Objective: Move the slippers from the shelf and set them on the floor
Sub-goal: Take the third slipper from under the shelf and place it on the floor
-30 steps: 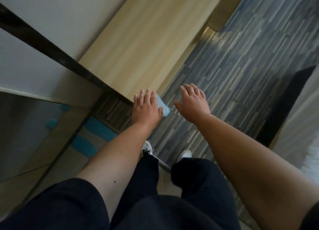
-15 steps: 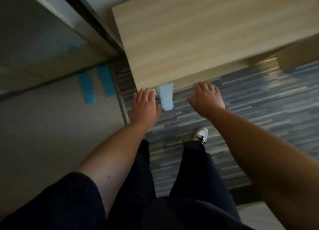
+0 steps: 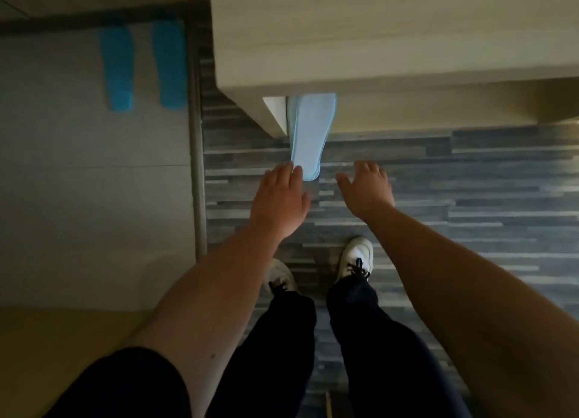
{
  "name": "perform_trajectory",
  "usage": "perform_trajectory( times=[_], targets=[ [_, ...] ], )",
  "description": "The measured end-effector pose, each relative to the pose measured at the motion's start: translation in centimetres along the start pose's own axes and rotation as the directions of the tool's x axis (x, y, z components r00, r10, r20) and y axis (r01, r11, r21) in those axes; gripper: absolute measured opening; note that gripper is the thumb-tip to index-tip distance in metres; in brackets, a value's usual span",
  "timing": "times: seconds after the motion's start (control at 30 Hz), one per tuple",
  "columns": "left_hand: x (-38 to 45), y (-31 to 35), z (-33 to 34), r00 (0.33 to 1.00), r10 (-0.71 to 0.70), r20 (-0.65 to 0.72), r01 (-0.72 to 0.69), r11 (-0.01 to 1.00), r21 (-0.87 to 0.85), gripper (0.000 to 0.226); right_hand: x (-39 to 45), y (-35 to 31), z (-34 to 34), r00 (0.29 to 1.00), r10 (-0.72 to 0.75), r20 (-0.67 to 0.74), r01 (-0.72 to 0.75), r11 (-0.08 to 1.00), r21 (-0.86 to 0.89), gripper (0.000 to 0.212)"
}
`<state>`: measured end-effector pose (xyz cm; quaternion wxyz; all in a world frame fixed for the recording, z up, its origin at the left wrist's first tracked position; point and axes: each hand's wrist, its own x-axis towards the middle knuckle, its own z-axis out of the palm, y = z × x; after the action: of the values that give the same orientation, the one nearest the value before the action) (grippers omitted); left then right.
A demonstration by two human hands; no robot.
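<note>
Slippers [image 3: 308, 135] were pale blue, flat, stacked as a pair (a 2nd edge showed along the left side, so 2 layers at least), smooth sole side facing the camera, darker blue trim around the rim. They stuck out from under the light wood shelf [image 3: 344, 35], toe end hidden beneath the shelf edge, heel end hanging out over the grey striped carpet [image 3: 470, 198]. Just left of them sat a white panel edge [image 3: 274, 110] of the shelf frame.

Left hand [image 3: 280, 202] was palm down, fingers together and extended, fingertips [image 3: 296, 171] at the slippers' heel end, overlapping its left corner; thumb sat just below the heel. Whether the fingers actually gripped the heel or only touched it could not be told from this angle. Right hand [image 3: 368, 188] was open, fingers spread a little, holding nothing, just beside the heel end on its right but apart from it.

Below the hands, 2 white sneakers [image 3: 357, 256] with black laces stood on the carpet, dark trousers [image 3: 360, 339] above them. On the left a mirror-like panel [image 3: 78, 182] showed 2 bright blue slipper-shaped patches [image 3: 142, 64] side by side, well apart from the hands. A metal strip [image 3: 196, 166] ran between that panel and the carpet
</note>
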<state>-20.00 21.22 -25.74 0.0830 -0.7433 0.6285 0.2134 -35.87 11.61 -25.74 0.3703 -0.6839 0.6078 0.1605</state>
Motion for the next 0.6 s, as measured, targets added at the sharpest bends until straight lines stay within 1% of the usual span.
perform_trajectory(
  times=[0.1,0.23,0.33,0.43,0.5,0.6],
  targets=[
    [4.8,-1.3,5.1,0.998,-0.059,-0.034,0.055,0.994,-0.094,0.051,5.2,1.3,4.4,1.000,0.017,0.005,-0.017,0.998,0.059,0.060],
    [11.6,-2.5,10.0,0.979,-0.204,-0.022,0.192,0.950,-0.245,0.042,12.1,1.7,8.5,0.999,0.033,0.001,-0.033,0.992,0.123,0.059],
    [15.2,-3.0,12.3,0.942,-0.334,0.016,0.314,0.867,-0.387,0.038,16.3,0.8,10.0,0.998,0.058,0.002,-0.057,0.975,0.215,0.059],
    [17.4,-3.5,14.3,0.899,-0.429,0.082,0.408,0.756,-0.512,0.034,19.5,0.1,11.0,0.995,0.098,0.017,-0.097,0.924,0.370,0.056],
    [18.3,-3.8,15.2,0.879,-0.464,0.110,0.441,0.705,-0.556,0.033,20.8,-0.2,11.5,0.994,0.112,0.000,-0.102,0.900,0.423,0.053],
    [19.4,-4.1,16.3,0.858,-0.499,0.120,0.468,0.665,-0.581,0.031,22.0,-0.4,12.2,0.992,0.126,-0.013,-0.104,0.870,0.482,0.048]
  ],
)
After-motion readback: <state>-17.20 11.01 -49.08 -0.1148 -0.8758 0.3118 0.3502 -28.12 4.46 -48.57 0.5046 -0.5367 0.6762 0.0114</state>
